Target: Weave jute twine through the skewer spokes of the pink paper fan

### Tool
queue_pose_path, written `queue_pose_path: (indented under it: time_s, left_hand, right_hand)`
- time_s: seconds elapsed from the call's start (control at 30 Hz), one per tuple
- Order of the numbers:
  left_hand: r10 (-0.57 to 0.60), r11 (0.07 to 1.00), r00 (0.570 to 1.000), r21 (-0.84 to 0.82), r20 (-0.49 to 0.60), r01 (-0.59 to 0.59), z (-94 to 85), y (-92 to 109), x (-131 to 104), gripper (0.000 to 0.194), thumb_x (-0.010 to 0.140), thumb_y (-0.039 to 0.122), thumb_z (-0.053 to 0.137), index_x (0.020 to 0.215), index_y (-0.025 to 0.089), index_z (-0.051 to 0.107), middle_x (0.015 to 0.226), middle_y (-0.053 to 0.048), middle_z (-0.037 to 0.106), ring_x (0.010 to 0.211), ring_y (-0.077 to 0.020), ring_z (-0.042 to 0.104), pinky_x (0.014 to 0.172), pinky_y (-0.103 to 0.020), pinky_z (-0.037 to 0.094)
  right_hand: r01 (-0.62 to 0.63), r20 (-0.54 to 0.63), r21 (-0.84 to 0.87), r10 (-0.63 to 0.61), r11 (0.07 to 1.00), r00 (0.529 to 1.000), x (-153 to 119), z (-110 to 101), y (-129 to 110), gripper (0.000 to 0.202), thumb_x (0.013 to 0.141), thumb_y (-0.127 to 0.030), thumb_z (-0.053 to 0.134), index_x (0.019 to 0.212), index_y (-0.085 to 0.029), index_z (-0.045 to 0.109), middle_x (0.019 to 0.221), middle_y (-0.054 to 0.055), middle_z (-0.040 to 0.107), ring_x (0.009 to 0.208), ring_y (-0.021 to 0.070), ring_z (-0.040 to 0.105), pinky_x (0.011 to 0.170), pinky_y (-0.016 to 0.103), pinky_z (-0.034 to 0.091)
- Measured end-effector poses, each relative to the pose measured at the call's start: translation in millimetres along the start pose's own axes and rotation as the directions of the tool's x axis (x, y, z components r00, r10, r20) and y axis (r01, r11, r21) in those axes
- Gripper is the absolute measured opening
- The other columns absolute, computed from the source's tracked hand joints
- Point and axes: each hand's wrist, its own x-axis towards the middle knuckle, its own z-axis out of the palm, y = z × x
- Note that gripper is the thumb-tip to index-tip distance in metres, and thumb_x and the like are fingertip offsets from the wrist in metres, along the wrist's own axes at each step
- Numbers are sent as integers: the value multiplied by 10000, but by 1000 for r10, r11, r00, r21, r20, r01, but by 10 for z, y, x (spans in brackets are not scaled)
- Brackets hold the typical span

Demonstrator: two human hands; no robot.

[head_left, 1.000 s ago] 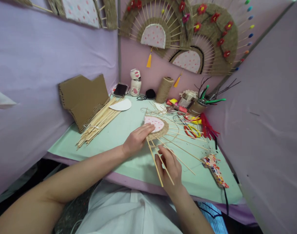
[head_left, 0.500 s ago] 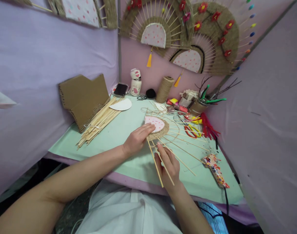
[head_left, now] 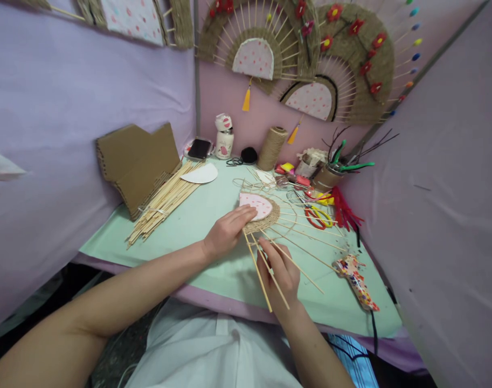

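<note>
Working a loose strand of twine [head_left: 296, 216] in among the spread sticks [head_left: 310, 279] looks like the step in hand, at least from what I can see. The fan-shaped piece sits around the middle of the table [head_left: 213, 280], with its dotted half-round panel [head_left: 257, 202] and a woven band [head_left: 272, 216] hugging the curved edge. Hands are apart but close: the left hand [head_left: 225, 233] lies with its fingers on the panel, thumb hidden, so can't tell if it's pinching or just pressing. The right hand [head_left: 284, 277] is curled by the nearest sticks, fingertips up near where they leave the band. Whether it's really gripping a stick or the twine, no idea, too small to tell. I'd say the next move calls for a steady left hand and light right fingers, keeping the strand snug without bending sticks or bunching the gaps. Those loose loops could snag on the stick ends too, imo. Scissors [head_left: 319, 217] are just beyond the sticks, and the flowery glue gun [head_left: 357, 283] lies off to the right.
</note>
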Motion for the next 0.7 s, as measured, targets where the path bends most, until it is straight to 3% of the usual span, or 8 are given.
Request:
queue_pose_path:
  time_s: [0.23, 0.37, 0.5, 0.7]
  left_hand:
    - [-31, 999, 999, -9, 12, 31, -1, 5, 3, 389, 863, 100, 399, 1241, 147, 477, 1217, -128, 578, 1199, -198, 476, 1002, -429, 406]
    - [-25, 1000, 1000, 0, 3, 25, 1, 7, 7, 388, 863, 104, 401, 1241, 148, 478, 1206, -127, 586, 1193, -198, 483, 1002, -430, 405]
    - [-20, 1000, 1000, 1, 11, 20, 0, 11, 7, 394, 863, 100, 398, 1249, 144, 469, 1215, -127, 581, 1205, -197, 469, 1005, -423, 401]
    - [-24, 1000, 1000, -2, 3, 24, 0, 16, 7, 383, 866, 102, 400, 1241, 142, 473, 1212, -133, 581, 1191, -199, 484, 995, -426, 410]
  right_hand:
    - [38, -112, -29, -41, 999, 993, 33, 32, -26, 489, 791, -82, 559, 1262, -165, 462, 820, 69, 656, 653, 133, 608, 611, 238, 513]
    - [22, -212, -56, -33, 998, 977, 40, 112, -27, 432, 738, -77, 633, 1151, -166, 546, 675, 8, 644, 538, 101, 572, 585, 203, 497]
    - [12, -235, -57, -25, 998, 972, 59, 162, -25, 299, 736, -89, 640, 1023, -166, 613, 590, -13, 613, 461, 83, 521, 526, 191, 461]
    - [15, -237, -55, -28, 998, 971, 68, 152, -18, 237, 757, -107, 614, 981, -180, 633, 625, 9, 640, 507, 99, 564, 553, 200, 471]
